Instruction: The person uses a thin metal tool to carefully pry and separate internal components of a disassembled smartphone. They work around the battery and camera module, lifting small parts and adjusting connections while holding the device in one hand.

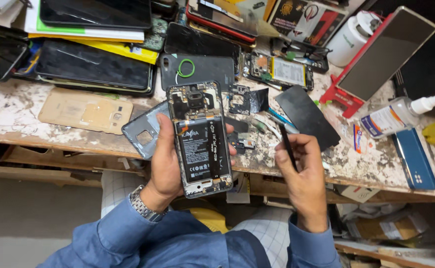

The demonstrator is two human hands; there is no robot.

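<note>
Opened phone [200,140] upright, battery exposed; thin black tool [287,147], perhaps.

— What is worn on the arms?

— Blue long sleeves [178,243], a denim-like cloth, creased at the elbows, with buttoned-looking cuffs at both wrists.

— Anything on the wrists?

— A silver metal link watch band [144,207] on the left wrist.

— And below?

— Pale checked trousers [267,231], white with thin grey lines.

Bright, even overhead light, sharp focus, slight wide-angle edge distortion.
</note>
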